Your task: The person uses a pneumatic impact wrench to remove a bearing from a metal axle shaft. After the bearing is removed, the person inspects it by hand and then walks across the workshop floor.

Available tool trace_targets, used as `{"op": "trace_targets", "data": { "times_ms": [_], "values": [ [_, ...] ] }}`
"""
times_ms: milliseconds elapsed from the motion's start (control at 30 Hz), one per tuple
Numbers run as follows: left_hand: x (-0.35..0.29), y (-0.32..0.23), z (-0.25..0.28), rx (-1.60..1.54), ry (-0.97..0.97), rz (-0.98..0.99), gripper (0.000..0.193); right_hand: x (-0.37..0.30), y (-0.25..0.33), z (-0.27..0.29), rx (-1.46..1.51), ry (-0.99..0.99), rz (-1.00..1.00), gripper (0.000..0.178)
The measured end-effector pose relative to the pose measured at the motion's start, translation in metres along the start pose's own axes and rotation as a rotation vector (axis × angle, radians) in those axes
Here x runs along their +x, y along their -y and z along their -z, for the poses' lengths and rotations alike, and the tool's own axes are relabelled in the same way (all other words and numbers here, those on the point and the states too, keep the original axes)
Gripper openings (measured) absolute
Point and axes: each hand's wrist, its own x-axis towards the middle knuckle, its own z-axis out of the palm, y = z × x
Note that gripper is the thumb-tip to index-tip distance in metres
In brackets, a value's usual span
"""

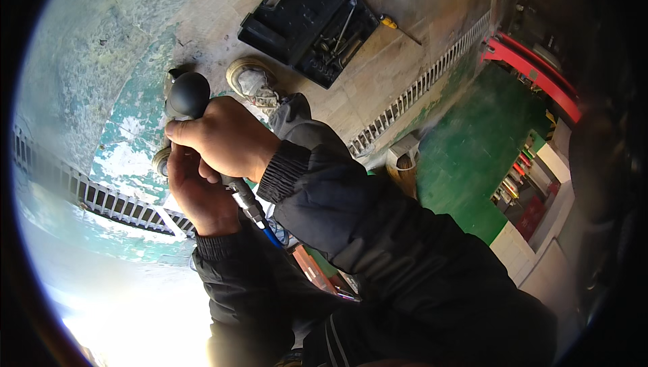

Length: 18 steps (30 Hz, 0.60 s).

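My right hand (229, 139) is wrapped round an air tool (190, 94), whose smooth, round black end sticks out beyond the thumb. Just below it my left hand (199, 191) is closed against the same tool, its fingers partly covered by the right hand. Under the hands a metal coupling (248, 203) comes out of the tool's grip and joins a blue air hose (272, 237). Most of the tool's body is hidden by the fingers. Black sleeves cover both forearms.
An open black tool case (283, 43) with wrenches and sockets lies on the floor ahead, a yellow-handled screwdriver (388, 22) beside it. My shoe (253, 83) stands near the case. Floor grates (418, 90) run at both sides. A red metal beam (533, 73) is at right.
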Motion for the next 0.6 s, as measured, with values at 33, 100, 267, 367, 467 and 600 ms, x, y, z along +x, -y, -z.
{"op": "trace_targets", "data": {
  "times_ms": [33, 100, 267, 367, 467, 600],
  "values": [
    [0.0, 0.0, 0.0, 0.024, 0.053, -0.017, 0.041, 0.0, 0.0, 0.001, -0.011, 0.001, 0.003, 0.043],
    [0.0, 0.0, -0.002, 0.017, 0.043, 0.006, 0.041, 0.001, -0.002, 0.002, -0.029, 0.009, 0.02, 0.043],
    [-0.003, 0.0, -0.013, 0.057, -0.059, -0.019, 0.039, 0.006, -0.007, 0.003, -0.256, 0.023, 0.156, 0.029],
    [-0.005, -0.001, -0.019, 0.095, -0.095, -0.046, 0.037, 0.005, -0.007, 0.003, -0.385, 0.036, 0.211, 0.022],
    [-0.005, -0.001, -0.022, 0.124, -0.1, -0.067, 0.035, 0.003, -0.002, 0.006, -0.37, 0.056, 0.134, 0.023],
    [-0.005, -0.002, -0.022, 0.144, -0.104, -0.068, 0.035, 0.003, 0.003, 0.006, -0.373, 0.062, 0.125, 0.024]
  ]
}}
